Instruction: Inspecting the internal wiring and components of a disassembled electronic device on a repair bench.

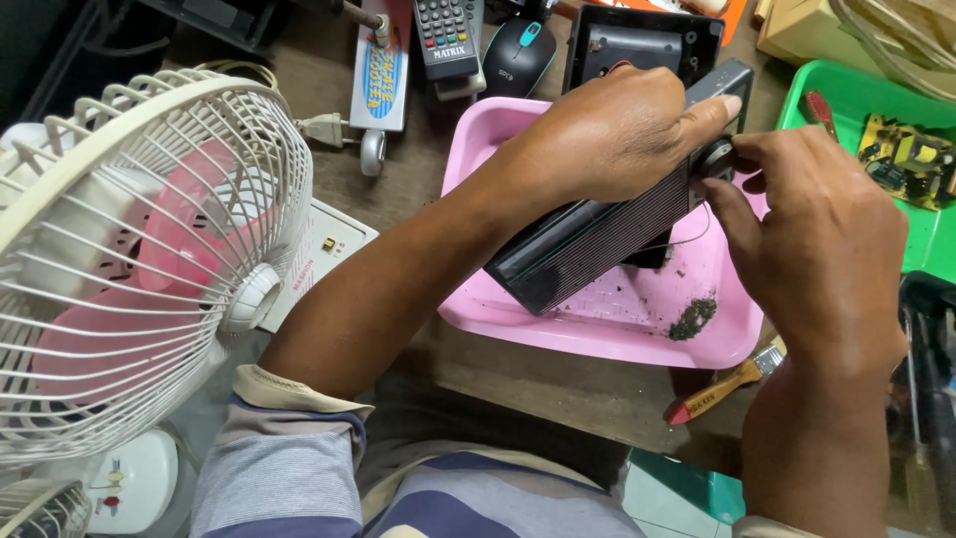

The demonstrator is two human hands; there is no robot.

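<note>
Gripping the dark ribbed radio case (597,244) from above, your left hand (617,130) wraps its upper end, fingers curled over the top and thumb stretched flat along the far edge. The case hangs tilted over the pink tray (597,334), long axis running from lower left up to upper right, low corner near the tray floor. Your right hand (817,229) comes in from the right at that raised end, thumb and fingertips pinched on the round black knob (715,159). So the knob sits right between both hands, at the case's top-right tip. A thin wire (687,239) loops off the case below the knob. Dark dust pile (692,317) lies in the tray. White fan (139,269) stands well left.
</note>
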